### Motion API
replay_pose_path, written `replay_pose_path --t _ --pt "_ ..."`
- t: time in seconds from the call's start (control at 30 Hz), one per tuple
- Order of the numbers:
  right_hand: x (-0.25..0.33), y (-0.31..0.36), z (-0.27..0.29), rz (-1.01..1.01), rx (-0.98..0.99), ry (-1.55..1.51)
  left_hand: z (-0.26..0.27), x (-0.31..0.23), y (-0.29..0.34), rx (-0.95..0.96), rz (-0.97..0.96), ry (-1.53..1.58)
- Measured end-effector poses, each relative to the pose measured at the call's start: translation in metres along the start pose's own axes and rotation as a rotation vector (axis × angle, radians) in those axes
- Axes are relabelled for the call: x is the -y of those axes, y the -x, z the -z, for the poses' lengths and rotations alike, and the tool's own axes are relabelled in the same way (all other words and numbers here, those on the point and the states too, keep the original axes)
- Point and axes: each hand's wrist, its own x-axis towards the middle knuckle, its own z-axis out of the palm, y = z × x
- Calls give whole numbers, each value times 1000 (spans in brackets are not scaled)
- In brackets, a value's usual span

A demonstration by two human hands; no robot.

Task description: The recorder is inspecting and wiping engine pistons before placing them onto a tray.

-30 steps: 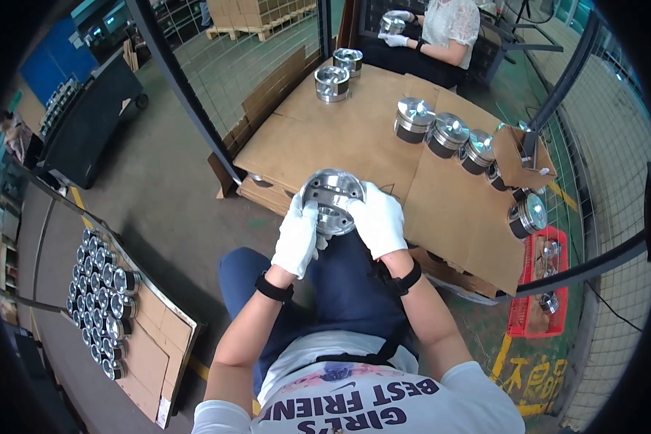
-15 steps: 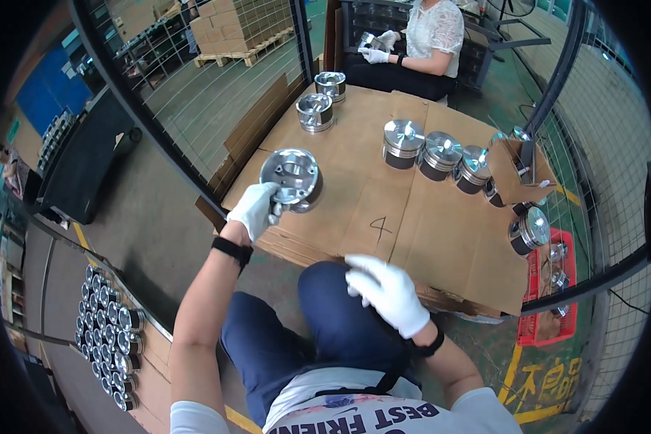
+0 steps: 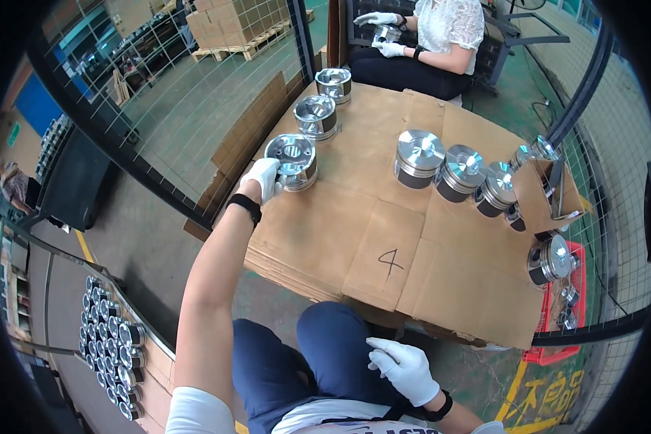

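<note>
My left hand (image 3: 264,179), in a white glove, is stretched far out and grips a shiny metal piston (image 3: 292,160) that stands open side up on the cardboard-covered table (image 3: 340,231) near its left edge. Two more pistons (image 3: 316,116) stand in a line beyond it, toward the far end. My right hand (image 3: 405,367), also gloved, rests on my thigh with fingers loosely spread and holds nothing.
Three pistons (image 3: 454,171) stand crown up in a row at the table's right. Another piston (image 3: 550,258) lies by a red crate (image 3: 557,311). A person (image 3: 427,36) sits at the far end holding a piston. Several pistons (image 3: 108,340) fill a tray lower left. Wire fencing surrounds.
My left hand carried the piston from in front of me out to the table's left edge and set it in line with two others. My right hand let go and dropped to my thigh.
</note>
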Motion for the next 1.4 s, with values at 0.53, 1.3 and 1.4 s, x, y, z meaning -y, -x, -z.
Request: replay_pose_path --t 0.53,1.3,1.4 --pt "-7 -23 -11 -185 193 -98 5 -2 -51 38 -412 -680" --pt "26 7 -37 -82 160 -11 -41 42 198 72 -482 98" --pt "27 15 -43 -62 175 -2 -24 68 231 46 -455 22"
